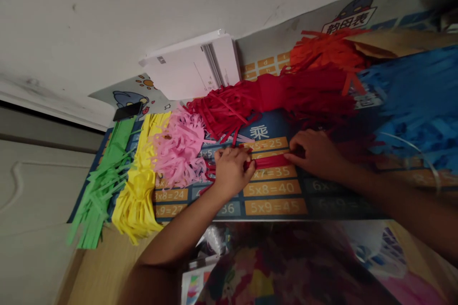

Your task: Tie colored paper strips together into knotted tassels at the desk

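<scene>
Both hands held a red paper strip (268,162) taut on a multiplication chart (275,206).
The left hand (232,171) and right hand (317,152) pinched its ends, narrowly closed, with the strip lying across the printed "5x7=35" row, above "5x8=40" and "5x9=45", under the character 乘. Beyond lay shaggy cut-paper fringes: pink (177,147), yellow (136,186), green (100,190), crimson (307,93), orange (325,52) and blue (415,100).
</scene>
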The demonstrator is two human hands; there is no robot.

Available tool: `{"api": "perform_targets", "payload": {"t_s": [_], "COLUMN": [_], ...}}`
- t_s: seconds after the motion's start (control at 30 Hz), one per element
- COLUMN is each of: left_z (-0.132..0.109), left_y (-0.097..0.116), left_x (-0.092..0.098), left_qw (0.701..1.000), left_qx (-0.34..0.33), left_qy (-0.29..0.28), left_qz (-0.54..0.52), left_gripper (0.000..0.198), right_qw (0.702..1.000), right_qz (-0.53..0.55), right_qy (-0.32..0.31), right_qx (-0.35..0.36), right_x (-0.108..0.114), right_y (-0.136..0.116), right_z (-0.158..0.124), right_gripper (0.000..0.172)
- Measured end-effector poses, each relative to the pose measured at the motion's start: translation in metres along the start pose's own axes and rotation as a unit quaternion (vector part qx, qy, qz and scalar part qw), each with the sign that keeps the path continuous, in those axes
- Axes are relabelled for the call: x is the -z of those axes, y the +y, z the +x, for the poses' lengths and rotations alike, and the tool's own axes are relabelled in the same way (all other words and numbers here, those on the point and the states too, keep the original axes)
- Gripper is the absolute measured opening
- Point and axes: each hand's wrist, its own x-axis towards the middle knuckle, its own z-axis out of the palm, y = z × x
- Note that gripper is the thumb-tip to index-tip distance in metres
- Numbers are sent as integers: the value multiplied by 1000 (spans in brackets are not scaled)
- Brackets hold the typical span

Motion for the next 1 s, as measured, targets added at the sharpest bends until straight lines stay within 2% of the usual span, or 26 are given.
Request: {"api": "perform_targets", "payload": {"t_s": [0.07, 0.17, 0.23, 0.3, 0.4, 0.53, 0.67, 0.77, 0.9, 1.0], "left_z": [-3, -6, -6, -3, 4, 10, 6, 0, -7, -8], "left_y": [-1, 1, 5, 11, 18, 18, 12, 6, 0, -5], "left_x": [1, 7, 12, 15, 14, 7, 4, 4, 4, 5], "left_qw": [996, 972, 962, 963, 968, 976, 978, 976, 979, 990], "left_qx": [-78, -225, -260, -255, -234, -206, -194, -203, -195, -135], "left_qy": [24, 1, -17, -25, -26, -6, 17, 39, 57, 38], "left_qz": [29, 64, 76, 81, 81, 77, 71, 64, 29, -21], "left_gripper": [12, 21, 21, 25, 29, 23, 19, 16, 14, 12], "right_qw": [997, 975, 955, 938, 946, 972, 959, 955, 977, 993], "right_qz": [-40, -94, -131, -172, -170, -127, -185, -193, -76, 17], "right_qy": [45, 54, 17, -15, -28, -18, 6, 28, 83, 62], "right_qx": [49, 192, 265, 300, 274, 196, 217, 223, 182, 100], "right_x": [7, 22, 29, 31, 27, 21, 17, 13, 5, 0], "right_y": [-5, -16, -23, -26, -26, -30, -38, -29, -2, 14], "right_z": [-1, -2, 0, 4, 13, 19, 8, -6, -18, -18], "right_gripper": [16, 16, 17, 23, 29, 15, 13, 26, 21, 22]}}
